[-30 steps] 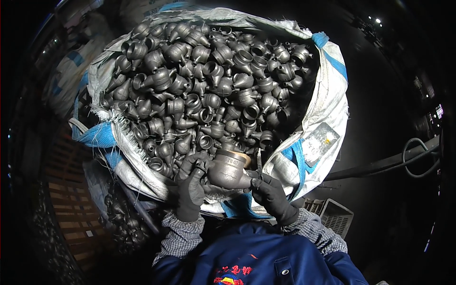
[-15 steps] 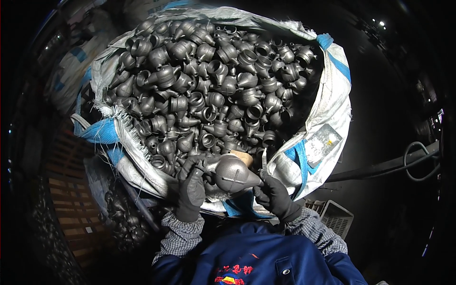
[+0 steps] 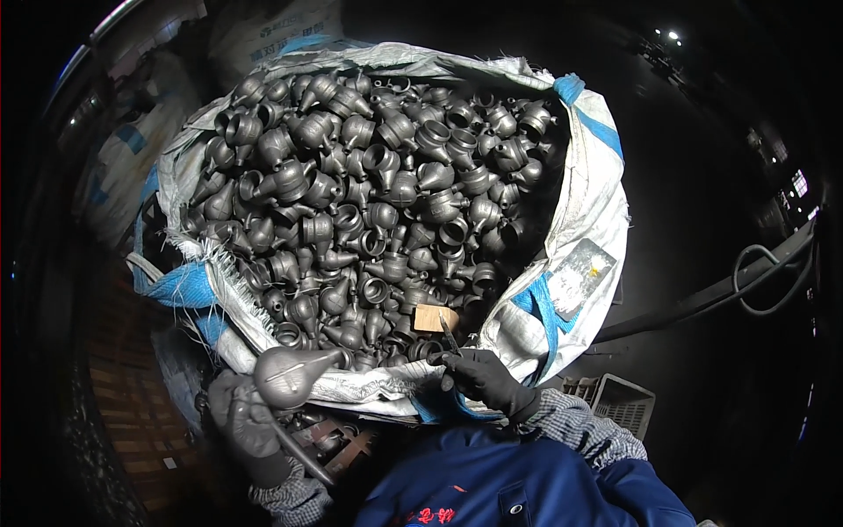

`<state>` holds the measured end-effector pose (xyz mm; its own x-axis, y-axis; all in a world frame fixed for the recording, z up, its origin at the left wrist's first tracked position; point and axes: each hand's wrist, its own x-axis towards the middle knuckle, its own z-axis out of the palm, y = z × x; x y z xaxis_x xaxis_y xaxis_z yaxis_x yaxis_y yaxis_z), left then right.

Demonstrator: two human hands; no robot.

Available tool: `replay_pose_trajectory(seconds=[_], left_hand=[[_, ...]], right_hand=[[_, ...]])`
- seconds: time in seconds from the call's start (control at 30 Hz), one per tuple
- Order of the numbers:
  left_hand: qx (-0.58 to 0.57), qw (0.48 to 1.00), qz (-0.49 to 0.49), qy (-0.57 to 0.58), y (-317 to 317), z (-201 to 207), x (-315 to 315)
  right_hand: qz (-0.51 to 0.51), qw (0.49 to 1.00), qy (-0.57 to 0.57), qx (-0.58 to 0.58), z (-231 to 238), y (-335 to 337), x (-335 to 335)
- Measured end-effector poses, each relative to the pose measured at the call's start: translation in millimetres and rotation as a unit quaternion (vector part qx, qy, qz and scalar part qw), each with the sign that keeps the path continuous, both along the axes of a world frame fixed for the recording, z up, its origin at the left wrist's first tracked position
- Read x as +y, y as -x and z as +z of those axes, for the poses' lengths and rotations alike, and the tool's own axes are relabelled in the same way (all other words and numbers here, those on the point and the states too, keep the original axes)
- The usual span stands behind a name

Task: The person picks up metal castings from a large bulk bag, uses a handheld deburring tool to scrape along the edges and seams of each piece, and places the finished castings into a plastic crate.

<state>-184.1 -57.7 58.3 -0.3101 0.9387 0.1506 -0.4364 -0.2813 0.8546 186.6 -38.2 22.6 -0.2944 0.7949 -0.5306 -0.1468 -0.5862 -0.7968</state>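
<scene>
In my left hand (image 3: 244, 420), gloved in dark grey, is a bulb-shaped grey casting (image 3: 294, 376), over the bag's near left edge. Its narrow neck points right, and part of my grip is hidden behind it. My right hand (image 3: 487, 379), in the same kind of glove, closes on a slim blade-like tool (image 3: 449, 334) at the near rim. The tool's tip stands beside a small tan wooden block (image 3: 430, 317) lying on the castings. Many similar castings (image 3: 351, 220), each with a round open mouth and a tapered neck, are heaped inside a large white woven bag (image 3: 590, 193).
Blue straps (image 3: 184, 287) and frayed edges hang around the bag rim. A dark pole (image 3: 676, 309) with a wire loop reaches in from the right. A grey plastic crate (image 3: 625, 404) stands near my right sleeve. Brown slats (image 3: 132, 395) lie at the left.
My left hand has carried the casting left and down, away from my right hand. The right hand has shifted slightly left and down with the tool. The whole view has shifted too.
</scene>
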Motion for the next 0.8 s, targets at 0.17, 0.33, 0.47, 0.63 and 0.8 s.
replay_pose_trajectory(seconds=[0.17,0.33,0.47,0.63,0.8], left_hand=[[0.123,0.980,0.157,0.006,145,-26,-21],[0.156,0.930,0.295,0.157,236,-66,-8],[0.203,0.876,0.356,0.255,270,-96,0],[0.309,0.802,0.443,0.256,230,-85,15],[0.360,0.896,0.251,0.060,44,-23,87]], right_hand=[[-0.010,0.999,0.042,0.004,-8,-4,-10],[0.008,0.999,0.027,-0.045,-15,1,-19],[0.032,0.998,0.017,-0.046,-30,2,-18],[0.010,0.999,0.004,-0.045,-36,7,-16],[0.014,0.998,0.053,-0.027,-41,3,-7]])
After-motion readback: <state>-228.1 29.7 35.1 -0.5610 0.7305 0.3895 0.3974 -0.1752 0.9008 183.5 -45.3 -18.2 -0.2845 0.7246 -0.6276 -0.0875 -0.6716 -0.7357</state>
